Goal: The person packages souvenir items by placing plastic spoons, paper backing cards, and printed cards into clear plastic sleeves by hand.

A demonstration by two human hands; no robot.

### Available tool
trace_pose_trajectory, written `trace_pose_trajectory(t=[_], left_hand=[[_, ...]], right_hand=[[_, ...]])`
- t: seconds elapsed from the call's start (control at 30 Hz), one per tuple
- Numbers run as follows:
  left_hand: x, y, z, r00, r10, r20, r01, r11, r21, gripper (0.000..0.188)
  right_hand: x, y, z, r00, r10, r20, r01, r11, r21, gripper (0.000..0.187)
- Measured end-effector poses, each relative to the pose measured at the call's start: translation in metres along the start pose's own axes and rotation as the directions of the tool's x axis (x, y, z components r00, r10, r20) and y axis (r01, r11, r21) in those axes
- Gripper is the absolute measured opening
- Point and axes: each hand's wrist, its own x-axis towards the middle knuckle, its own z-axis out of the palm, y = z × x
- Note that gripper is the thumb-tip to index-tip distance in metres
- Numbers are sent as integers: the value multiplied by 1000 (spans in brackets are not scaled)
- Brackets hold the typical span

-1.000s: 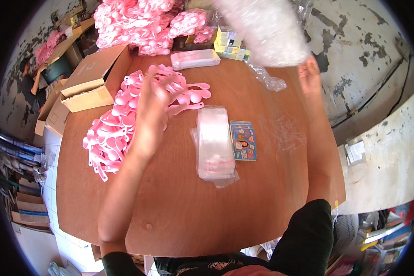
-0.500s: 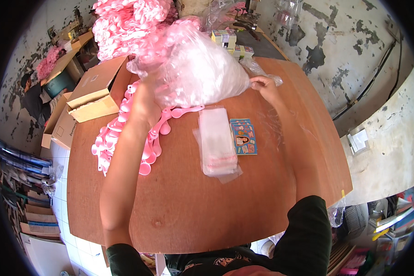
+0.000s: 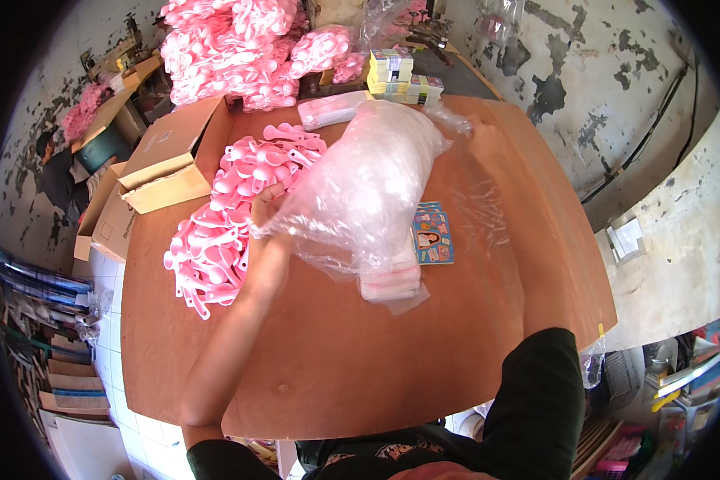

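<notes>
A large clear plastic bag (image 3: pixel 368 160), puffed out and looking empty, slants over the middle of the table. My left hand (image 3: pixel 269 240) is closed on its near left edge. Blurred by motion, my right hand (image 3: pixel 488 140) is by the far right corner of the bag, next to a twisted strip of clear plastic (image 3: pixel 454 120); its grip cannot be made out. A heap of pink plastic spoons (image 3: pixel 216 244) lies left of the bag. Partly under the bag are a stack of clear plastic sleeves (image 3: pixel 390 282) and small blue illustrated cards (image 3: pixel 434 240).
An open cardboard box (image 3: pixel 164 160) stands at the table's left edge. Behind the table rises a big pile of bagged pink spoons (image 3: pixel 232 56). Bundled yellowish packs (image 3: pixel 390 68) and a clear-wrapped packet (image 3: pixel 332 110) sit at the back. A person (image 3: pixel 60 180) is at far left.
The bag has come nearer and swung across the sleeves, uncovering the spoon heap and wrapped packet. My left hand moved nearer with its edge; my right hand moved slightly away and right.
</notes>
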Motion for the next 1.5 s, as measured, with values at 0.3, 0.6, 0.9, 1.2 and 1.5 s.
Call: trace_pose_trajectory(t=[0.3, 0.6, 0.9, 1.2, 1.5], left_hand=[[-50, 26, -29, 964, 156, 217, -218, 928, 302, 98], [-78, 49, -37, 706, 659, 259, -623, 406, 669, 78], [-36, 34, -35, 959, 131, 251, -261, 752, 606, 65], [6, 62, 28, 890, 362, 277, -445, 824, 351, 40], [38, 78, 92, 886, 387, 254, -447, 859, 249, 25]], right_hand=[[-144, 22, -153, 923, -60, -381, 282, 777, 563, 12], [-347, -90, -215, 957, -170, 234, -198, 207, 958, 40], [-354, -155, -213, 873, -81, 481, -483, -13, 875, 38], [-334, -93, -215, 942, -278, 185, -228, -132, 965, 25], [-259, -122, -286, 948, 78, -310, 319, -286, 904, 46]])
